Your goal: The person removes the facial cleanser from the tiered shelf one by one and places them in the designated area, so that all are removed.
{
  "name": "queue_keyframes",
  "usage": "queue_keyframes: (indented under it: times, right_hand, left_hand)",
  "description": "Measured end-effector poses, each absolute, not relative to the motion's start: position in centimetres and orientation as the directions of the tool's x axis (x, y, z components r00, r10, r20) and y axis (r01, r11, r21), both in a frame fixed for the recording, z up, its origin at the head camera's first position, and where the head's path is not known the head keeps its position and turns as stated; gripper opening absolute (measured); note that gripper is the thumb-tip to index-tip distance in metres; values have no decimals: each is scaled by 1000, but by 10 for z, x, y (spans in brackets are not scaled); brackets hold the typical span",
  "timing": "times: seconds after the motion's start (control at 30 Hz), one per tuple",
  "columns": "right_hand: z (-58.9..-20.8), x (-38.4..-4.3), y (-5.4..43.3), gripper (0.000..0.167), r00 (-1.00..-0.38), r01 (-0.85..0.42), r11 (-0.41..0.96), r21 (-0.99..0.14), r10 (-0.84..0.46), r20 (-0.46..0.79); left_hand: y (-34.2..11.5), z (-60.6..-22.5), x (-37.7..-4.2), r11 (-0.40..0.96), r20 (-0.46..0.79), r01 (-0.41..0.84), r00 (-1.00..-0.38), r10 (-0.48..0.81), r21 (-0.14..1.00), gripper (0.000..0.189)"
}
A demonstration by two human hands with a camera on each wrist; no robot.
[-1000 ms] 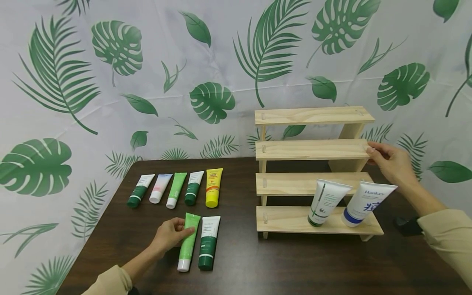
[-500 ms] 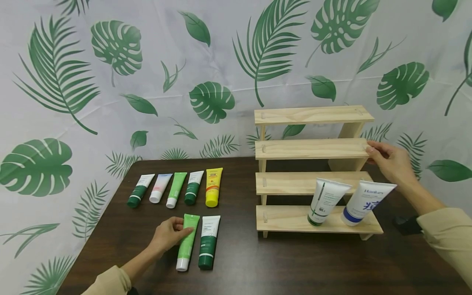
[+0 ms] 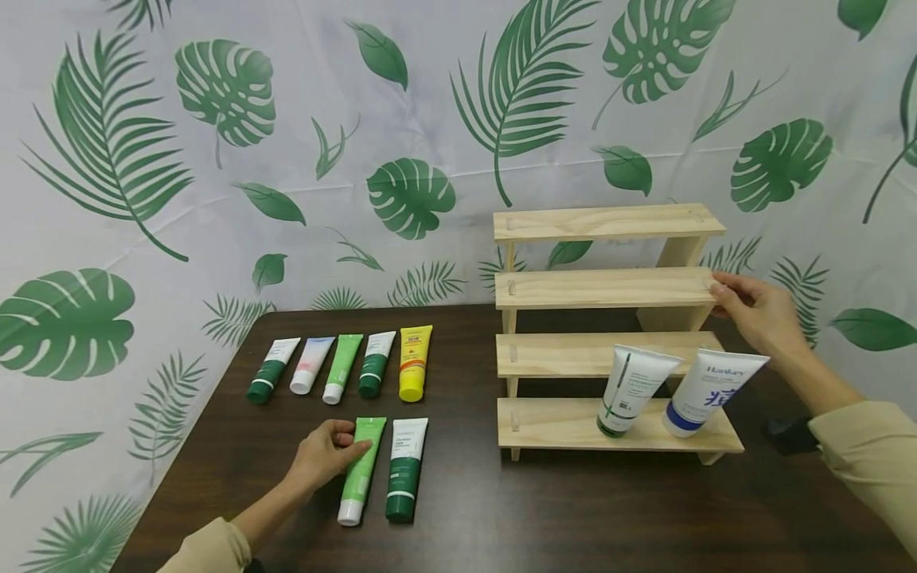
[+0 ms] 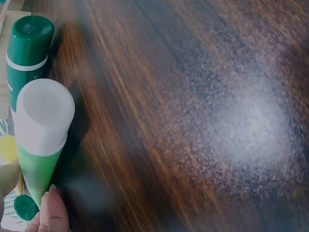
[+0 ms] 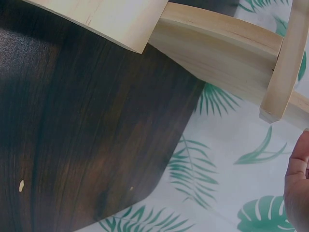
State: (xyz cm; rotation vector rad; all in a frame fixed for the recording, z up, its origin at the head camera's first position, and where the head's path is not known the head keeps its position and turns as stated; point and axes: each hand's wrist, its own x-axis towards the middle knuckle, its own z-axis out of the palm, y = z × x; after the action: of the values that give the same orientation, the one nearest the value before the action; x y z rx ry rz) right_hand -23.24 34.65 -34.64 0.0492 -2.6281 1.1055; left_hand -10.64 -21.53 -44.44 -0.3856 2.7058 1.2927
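Observation:
My left hand (image 3: pixel 321 457) pinches a light green squeeze tube (image 3: pixel 360 477) with a white cap, thumb on one side and fingers on the other. In the left wrist view its white cap (image 4: pixel 44 111) faces the camera. Just right of it lies a white and dark green tube (image 3: pixel 406 471). My right hand (image 3: pixel 763 312) grips the right end of the second-from-top board on a tiered wooden display rack (image 3: pixel 602 290). On the rack's lowest step lean a white tube with a green cap (image 3: pixel 634 391) and a white tube with a blue band (image 3: pixel 711 391).
At the back left lies a row of several tubes, among them a yellow tube (image 3: pixel 414 362) and a pink and white tube (image 3: pixel 311 366). A leaf-print cloth (image 3: pixel 301 95) hangs behind the dark wooden table (image 3: pixel 501 517).
My left hand has shifted the light green tube slightly left, widening its gap from the white and dark green tube. My right hand keeps its grip on the rack.

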Motion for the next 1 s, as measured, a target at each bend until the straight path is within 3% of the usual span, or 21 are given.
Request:
queue_keyframes:
  times: [0.27,0.57,1.0]
  right_hand:
    - [-347,-234,346,54,-957,-142,688,-712,89,276]
    - [-346,-232,346,53,-954,-148,697,-702,88,288]
    - [-345,-231,344,55,-955,-131,704,-698,100,280]
  left_hand:
    - [-219,-442,-108,616,-161,-251,-967,-198,747,52]
    - [-201,-421,-119,605,-28,-134,-983,-182,784,48]
    - [-128,-401,-122,358,28,19,-999,-19,933,41]
